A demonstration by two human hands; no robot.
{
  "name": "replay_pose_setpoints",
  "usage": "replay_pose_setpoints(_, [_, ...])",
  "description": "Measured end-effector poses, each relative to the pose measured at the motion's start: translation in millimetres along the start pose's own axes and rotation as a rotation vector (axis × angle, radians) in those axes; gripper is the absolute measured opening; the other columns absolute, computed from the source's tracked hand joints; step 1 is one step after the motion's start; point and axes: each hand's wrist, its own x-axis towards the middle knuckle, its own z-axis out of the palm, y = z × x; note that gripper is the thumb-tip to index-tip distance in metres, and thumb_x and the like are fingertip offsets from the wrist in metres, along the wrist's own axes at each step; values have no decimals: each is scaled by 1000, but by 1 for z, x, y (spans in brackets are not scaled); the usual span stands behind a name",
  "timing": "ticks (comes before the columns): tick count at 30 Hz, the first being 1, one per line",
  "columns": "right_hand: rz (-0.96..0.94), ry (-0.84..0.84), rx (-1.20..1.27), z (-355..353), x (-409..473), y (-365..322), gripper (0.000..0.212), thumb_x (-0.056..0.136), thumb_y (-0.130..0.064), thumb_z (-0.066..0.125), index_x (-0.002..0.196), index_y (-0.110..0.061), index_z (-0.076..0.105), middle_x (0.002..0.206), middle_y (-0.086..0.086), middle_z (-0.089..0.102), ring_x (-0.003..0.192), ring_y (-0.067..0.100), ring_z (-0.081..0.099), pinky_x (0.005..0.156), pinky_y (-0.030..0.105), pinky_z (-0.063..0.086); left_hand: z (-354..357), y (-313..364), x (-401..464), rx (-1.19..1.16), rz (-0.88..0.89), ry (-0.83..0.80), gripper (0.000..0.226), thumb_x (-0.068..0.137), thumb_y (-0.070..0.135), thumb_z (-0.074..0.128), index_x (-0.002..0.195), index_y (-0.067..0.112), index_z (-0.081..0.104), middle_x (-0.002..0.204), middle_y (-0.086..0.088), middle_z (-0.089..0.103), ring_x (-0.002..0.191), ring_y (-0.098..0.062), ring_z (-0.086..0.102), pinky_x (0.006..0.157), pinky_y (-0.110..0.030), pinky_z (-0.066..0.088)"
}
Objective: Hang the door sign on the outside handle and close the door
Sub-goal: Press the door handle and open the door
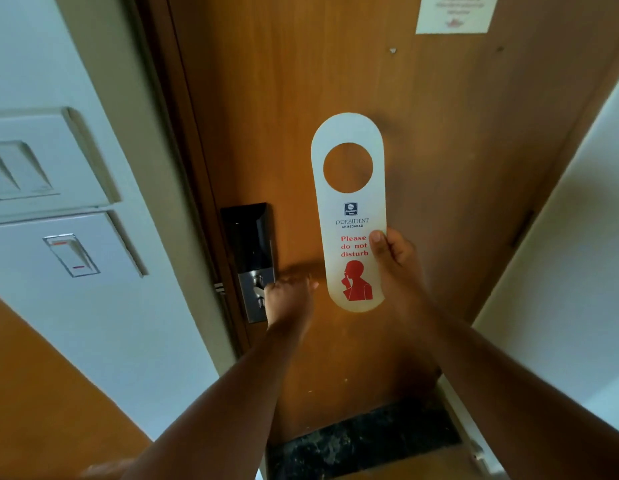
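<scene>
A white door sign (pixel 349 209) with a round hole near its top and red "Please do not disturb" lettering is held upright in front of the wooden door (pixel 301 98). My right hand (pixel 394 258) pinches its lower right edge. My left hand (pixel 289 299) is closed around the inside door handle, which it hides almost entirely. The handle sits on a black and metal lock plate (pixel 251 244) at the door's left edge. The door appears shut against its frame.
White switch panels (pixel 51 202) are mounted on the wall left of the door frame. A paper notice (pixel 453 12) is stuck high on the door. A dark stone threshold (pixel 363 441) lies at the bottom. A white wall (pixel 578 237) stands on the right.
</scene>
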Motion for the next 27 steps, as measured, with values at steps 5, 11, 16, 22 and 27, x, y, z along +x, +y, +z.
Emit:
replay_pose_setpoints(5, [4, 29, -10, -22, -54, -17, 26, 100, -25, 43, 116, -10, 55, 98, -7, 66, 66, -9, 68, 51, 7, 50, -20, 14, -37, -70, -5, -60, 30, 100, 42, 46, 96, 23, 69, 86, 0, 73, 76, -16, 69, 85, -37, 51])
replay_pose_setpoints(11, [-21, 92, -93, -57, -129, -22, 14, 97, -37, 45, 100, -31, 56, 101, -10, 71, 76, 10, 72, 60, 18, 55, -57, 41, -96, -210, -1, -175, 24, 103, 29, 45, 97, 16, 64, 85, 0, 68, 70, -12, 63, 66, -30, 57])
replay_pose_setpoints(16, [-30, 140, -98, -73, -192, -42, 12, 95, -40, 45, 92, -34, 55, 94, -14, 69, 74, 9, 72, 60, 19, 58, -84, 50, -151, -260, 174, -239, 13, 99, 9, 48, 106, 12, 59, 85, -3, 63, 74, -12, 63, 66, -28, 58])
replay_pose_setpoints(22, [-55, 249, -62, -75, -274, -78, 23, 89, -44, 46, 98, -28, 58, 99, -8, 73, 82, 14, 74, 63, 29, 62, -134, 31, -221, -465, 505, -341, 35, 103, 25, 47, 137, 25, 52, 121, 4, 69, 102, -6, 67, 84, -24, 57])
replay_pose_setpoints(27, [-55, 417, -22, -49, -340, -106, 27, 86, -46, 46, 104, -31, 59, 100, -11, 74, 84, 12, 74, 64, 29, 62, -167, -49, -273, -542, 916, -167, 20, 95, 28, 54, 112, 32, 63, 102, 11, 71, 94, -2, 63, 81, -21, 54])
